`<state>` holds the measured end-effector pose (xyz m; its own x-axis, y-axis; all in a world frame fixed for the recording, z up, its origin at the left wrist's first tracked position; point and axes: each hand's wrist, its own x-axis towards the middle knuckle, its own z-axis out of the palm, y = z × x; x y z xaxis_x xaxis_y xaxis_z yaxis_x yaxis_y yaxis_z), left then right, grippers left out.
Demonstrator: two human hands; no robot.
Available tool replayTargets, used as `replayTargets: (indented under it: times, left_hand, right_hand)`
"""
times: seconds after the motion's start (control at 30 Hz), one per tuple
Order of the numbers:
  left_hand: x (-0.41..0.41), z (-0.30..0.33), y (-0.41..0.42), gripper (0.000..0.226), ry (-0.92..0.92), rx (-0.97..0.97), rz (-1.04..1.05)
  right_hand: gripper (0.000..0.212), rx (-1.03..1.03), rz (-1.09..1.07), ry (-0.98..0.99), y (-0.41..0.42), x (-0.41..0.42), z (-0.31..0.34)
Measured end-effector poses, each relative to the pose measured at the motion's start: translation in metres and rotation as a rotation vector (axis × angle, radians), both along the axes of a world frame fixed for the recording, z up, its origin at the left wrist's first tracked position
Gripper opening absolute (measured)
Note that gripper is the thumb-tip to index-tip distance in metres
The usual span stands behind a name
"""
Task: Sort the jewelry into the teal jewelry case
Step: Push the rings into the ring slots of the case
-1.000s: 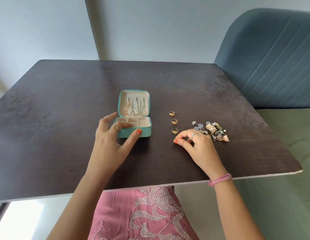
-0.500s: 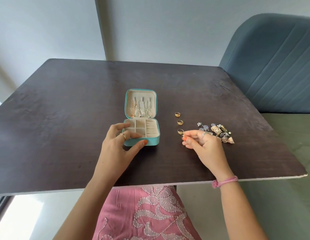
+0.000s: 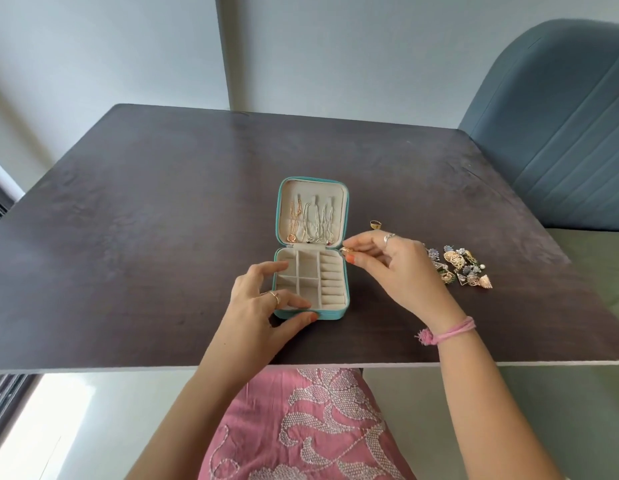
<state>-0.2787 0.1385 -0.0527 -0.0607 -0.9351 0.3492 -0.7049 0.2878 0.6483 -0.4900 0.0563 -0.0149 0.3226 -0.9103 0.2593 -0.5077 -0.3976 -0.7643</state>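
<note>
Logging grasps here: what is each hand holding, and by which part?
Right hand pinches a small gold ring at fingertips; where on the ring is unclear. Left hand steadies the teal case at its front-left corner.

Your left hand (image 3: 263,308) rests at the near left corner of the open teal jewelry case (image 3: 346,271) on the dark wooden bench (image 3: 145,237). Your right hand (image 3: 401,271) sits just right of it, pinching a small gold ring (image 3: 346,250) at the case's right edge. Another gold ring (image 3: 376,224) lies beyond that hand; a heap of gold earrings (image 3: 463,268) lies to its right.
</note>
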Motion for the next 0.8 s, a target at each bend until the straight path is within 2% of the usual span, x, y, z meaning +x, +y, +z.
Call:
replayTargets:
  times: [0.17, 0.33, 0.43, 0.6, 0.8]
  left_hand:
    - [0.012, 0.001, -0.006, 0.053, 0.059, 0.054, -0.016]
    - [0.016, 0.006, -0.014, 0.098, 0.128, 0.220, -0.007]
    - [0.017, 0.006, -0.017, 0.122, 0.089, 0.283, 0.012]
    - [0.014, 0.002, -0.020, 0.132, -0.042, 0.297, 0.031]
    - [0.016, -0.001, -0.020, 0.130, -0.111, 0.275, 0.038]
  right_hand:
    - [0.018, -0.045, 0.093, 0.211, -0.008, 0.010, 0.008]
    - [0.018, -0.061, 0.121, 0.285, -0.012, 0.013, 0.011]
    - [0.018, -0.070, 0.145, 0.347, -0.012, 0.015, 0.014]
    - [0.020, -0.042, 0.170, 0.461, -0.014, 0.021, 0.017]
    - [0.012, -0.022, 0.115, 0.470, -0.012, 0.022, 0.018]
